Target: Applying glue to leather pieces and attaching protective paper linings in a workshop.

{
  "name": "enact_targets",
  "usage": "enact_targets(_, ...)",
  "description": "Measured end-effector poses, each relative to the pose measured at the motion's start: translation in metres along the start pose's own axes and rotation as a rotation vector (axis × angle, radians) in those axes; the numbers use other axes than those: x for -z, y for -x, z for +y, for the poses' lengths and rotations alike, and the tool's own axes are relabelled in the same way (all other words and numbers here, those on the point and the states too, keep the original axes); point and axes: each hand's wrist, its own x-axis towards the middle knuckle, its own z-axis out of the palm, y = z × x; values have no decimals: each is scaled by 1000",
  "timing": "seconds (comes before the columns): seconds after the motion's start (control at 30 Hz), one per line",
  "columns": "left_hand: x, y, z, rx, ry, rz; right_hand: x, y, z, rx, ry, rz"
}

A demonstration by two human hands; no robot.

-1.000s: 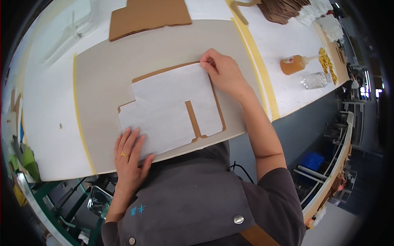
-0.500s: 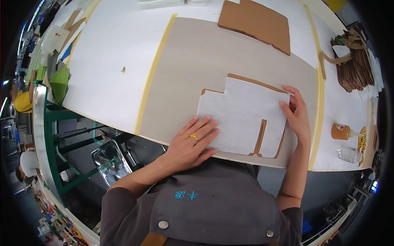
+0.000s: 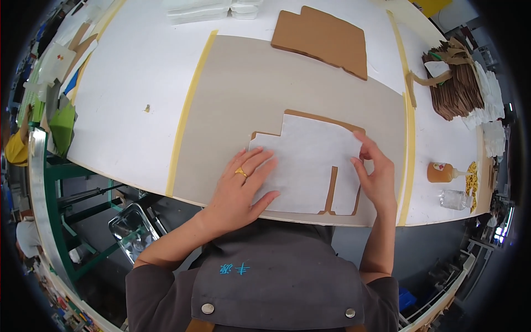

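A flat piece with a white sheet face [image 3: 304, 160] and brown borders lies on the grey board [image 3: 232, 83] near the table's front edge. Its upper left corner is stepped, and a narrow brown slot strip [image 3: 332, 191] runs up from its lower edge. My left hand [image 3: 243, 182], with a yellow ring, rests spread over the left part of the white face. At the piece's upper right corner is my right hand [image 3: 379, 171], index finger stretched to the corner and thumb apart from it by the right edge. Its other fingers are partly hidden.
Brown pieces of similar outline [image 3: 323, 41] lie farther back. On the right are a bundle of dark brown strips [image 3: 453, 83], an orange-filled bottle [image 3: 440, 172] and a clear container [image 3: 454, 199]. Yellow tape [image 3: 191, 110] edges the board. White packs [image 3: 213, 10] sit at the back.
The whole view has shifted, moving the scene left and slightly down. My left hand has slid farther up along the white sheet's left side. My right hand stays at the upper right corner.
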Motion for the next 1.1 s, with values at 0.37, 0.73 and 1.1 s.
enact_targets(0.37,40,-56,-12,-95,77,-151,21,65,-89,844,-126,118)
enact_targets(0.73,5,-70,-12,514,320,-169,4,28,3,-276,-775,255)
enact_targets(1.1,4,-54,2,447,265,-25,-10,43,8,-291,-169,45)
